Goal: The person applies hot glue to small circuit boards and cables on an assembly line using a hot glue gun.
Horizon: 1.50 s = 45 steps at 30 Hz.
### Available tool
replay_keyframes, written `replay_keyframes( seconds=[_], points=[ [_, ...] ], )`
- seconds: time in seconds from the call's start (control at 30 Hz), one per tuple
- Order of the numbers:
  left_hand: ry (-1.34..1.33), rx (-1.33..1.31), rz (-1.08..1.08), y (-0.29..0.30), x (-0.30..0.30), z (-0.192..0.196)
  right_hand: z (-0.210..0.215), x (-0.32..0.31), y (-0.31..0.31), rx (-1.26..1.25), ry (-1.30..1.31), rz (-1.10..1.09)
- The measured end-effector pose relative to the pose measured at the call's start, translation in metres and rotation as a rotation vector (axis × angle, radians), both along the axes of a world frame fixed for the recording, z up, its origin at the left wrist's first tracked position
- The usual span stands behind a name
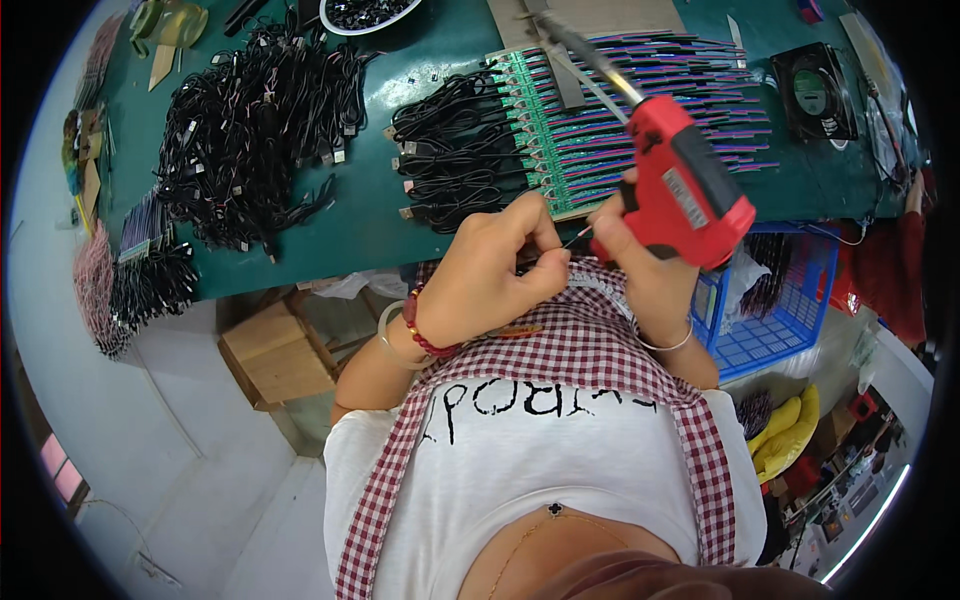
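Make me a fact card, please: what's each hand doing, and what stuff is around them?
Left hand: fingers bent beside a thin wire; grip unclear
Right hand: holds a red-and-black pistol-shaped tool with a metal tip
Surface: dark green table
Ahead: row of small green circuit boards, black cables on their left, pink-blue-black wires on their right
Left: tangled black cable heap
Lower right: blue plastic lattice basket

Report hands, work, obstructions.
Left hand pinching thin wire. Right hand gripping red soldering gun. Green circuit boards lined up ahead. Gun partly hides coloured wires.
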<state>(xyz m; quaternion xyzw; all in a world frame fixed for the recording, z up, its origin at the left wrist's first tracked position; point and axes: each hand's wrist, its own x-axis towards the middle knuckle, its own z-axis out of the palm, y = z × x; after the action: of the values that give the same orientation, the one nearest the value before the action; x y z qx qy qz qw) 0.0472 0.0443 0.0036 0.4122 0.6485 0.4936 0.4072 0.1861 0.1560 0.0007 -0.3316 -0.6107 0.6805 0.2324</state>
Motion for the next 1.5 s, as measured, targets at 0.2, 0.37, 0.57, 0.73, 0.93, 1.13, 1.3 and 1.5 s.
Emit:
replay_keyframes(
  seconds=[0.2,0.37,0.57,0.73,0.93,1.13,1.3,1.5],
  points=[
    [-0.315,-0.033,0.041,0.0,-0.004,0.007,-0.001,0.0,0.009,-0.094,0.106,-0.08],
    [-0.374,-0.054,0.011,0.001,0.0,0.003,0.004,-0.003,0.003,-0.017,0.069,0.065],
    [-0.506,-0.101,-0.007,0.001,0.002,0.003,0.0,-0.003,0.006,0.224,0.174,0.238],
    [-0.791,-0.195,-0.094,0.001,-0.005,0.003,0.007,0.0,0.005,0.114,0.09,0.228],
    [-0.857,-0.211,-0.147,0.001,-0.009,0.004,0.005,0.002,0.009,0.099,0.128,0.285],
    [-0.8,-0.149,-0.138,0.002,-0.006,0.003,-0.006,0.007,0.01,0.21,0.04,0.3],
    [-0.357,0.014,0.007,0.0,0.006,0.001,-0.002,0.006,0.007,0.058,0.068,0.302],
    [0.223,0.082,0.149,0.002,0.014,0.004,-0.004,-0.003,-0.004,-0.128,0.132,0.061]
  ],
)
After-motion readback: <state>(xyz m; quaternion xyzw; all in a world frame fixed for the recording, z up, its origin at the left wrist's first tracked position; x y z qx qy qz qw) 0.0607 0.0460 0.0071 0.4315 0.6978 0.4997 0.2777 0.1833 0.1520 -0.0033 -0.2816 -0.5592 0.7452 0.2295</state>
